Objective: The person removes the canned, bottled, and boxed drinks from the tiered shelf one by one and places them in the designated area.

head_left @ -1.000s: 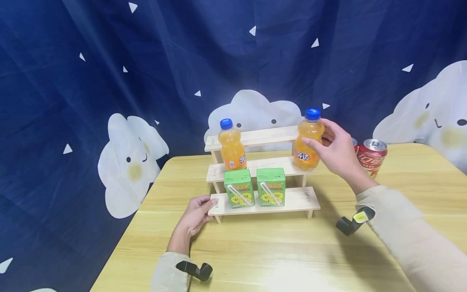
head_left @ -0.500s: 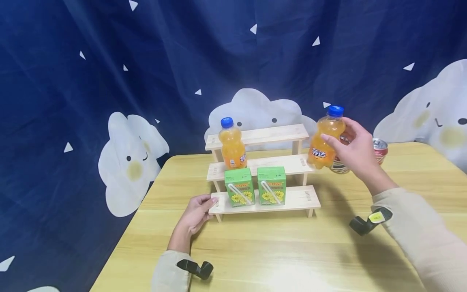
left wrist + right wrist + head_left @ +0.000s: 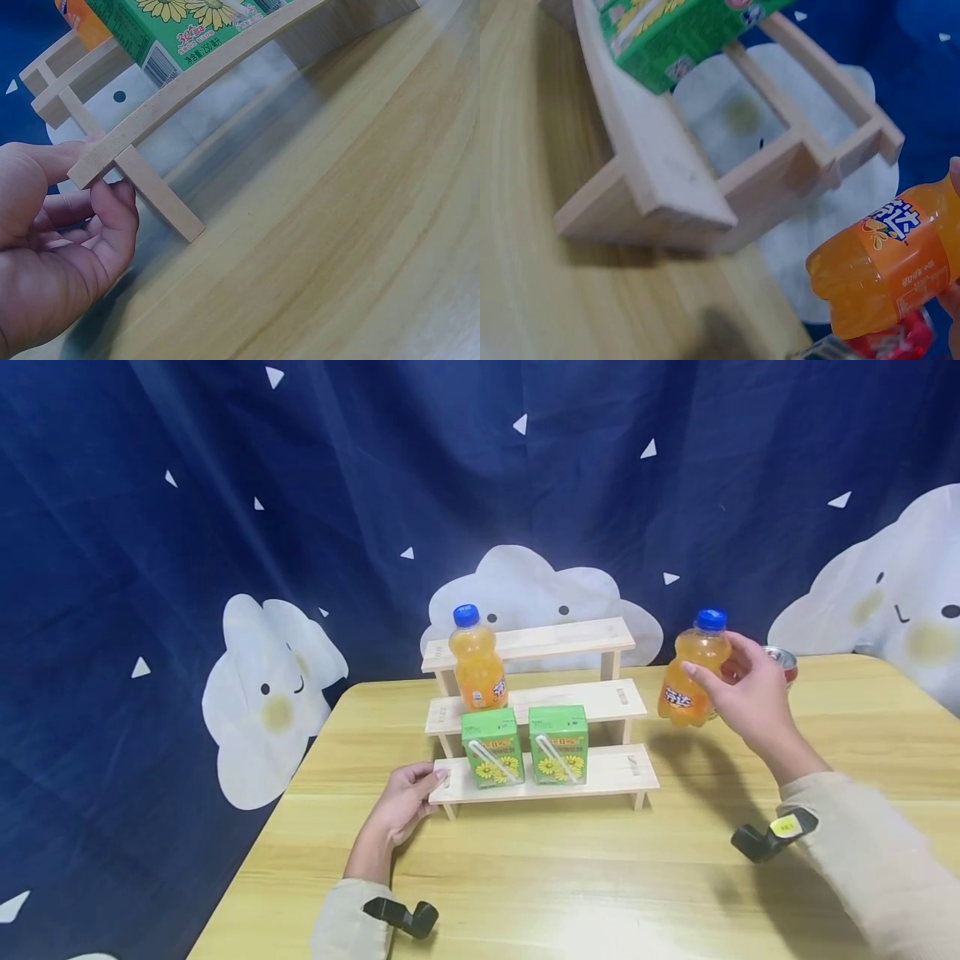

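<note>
Right grip: closed around the body of an orange bottle, with the thumb along the side facing me; most of its fingers go behind and I cannot see them.
Bottle: blue-capped, past the right end of the shelf and apart from it, leaning a little with its cap to the right; I read it as held up over the bench.
Left grip: holding the left end of the lowest step, thumb on top and fingers curled underneath; my left wrist view shows that hold up close.
Shelf: three stepped boards of pale wood, standing on the bench.
Other bottle: blue-capped too, upright on the middle step, near its left end.
Left carton: green with yellow flowers, upright on the lowest step, nearer the left grip.
Right carton: a match for it, on the same board, a narrow gap between the two.
Can: silver-topped and red, mostly hidden from me behind the right grip; my right wrist view has a blurred patch of red just beside the bottle.
Curtain: dark blue, with white clouds and small triangles, behind the bench.
Sleeves: pale, each with a black mount at the cuff.
</note>
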